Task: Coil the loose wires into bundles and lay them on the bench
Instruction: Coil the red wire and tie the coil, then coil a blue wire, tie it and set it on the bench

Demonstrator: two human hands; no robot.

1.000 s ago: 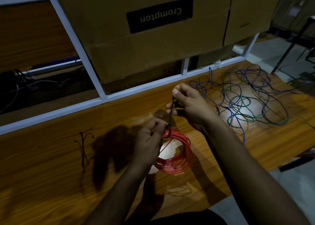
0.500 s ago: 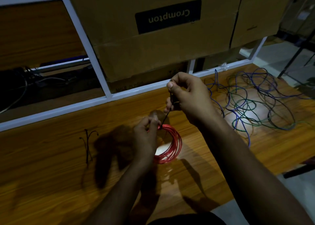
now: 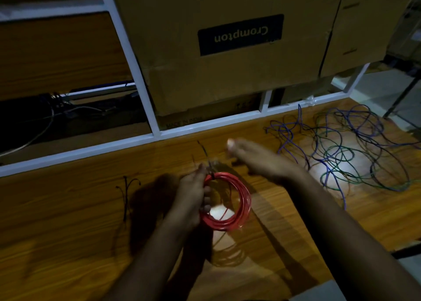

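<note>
Now left hand [image 3: 191, 196] grips red insulated-wire coil [image 3: 237, 200] at tied spot, above wooden bench [image 3: 68, 221]. Right hand [image 3: 255, 159] blurred, fingers look straight, holding nothing. Coil prob. light, springy; hold at black tie [image 3: 210, 172]. Blue/green loose wire tangle [image 3: 346, 150] limp, snag-prone; take by one end.

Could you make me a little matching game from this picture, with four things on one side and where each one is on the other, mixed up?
Things:
1. red coiled wire bundle
2. tangled blue and green loose wires
3. spare black cable ties
4. brown cardboard box with a black label

Places:
A. lying on the bench, left of the hands
B. behind the bench, in the white frame
C. held in the left hand
D. spread on the bench, at the right

Pairs: 1-C, 2-D, 3-A, 4-B
</note>
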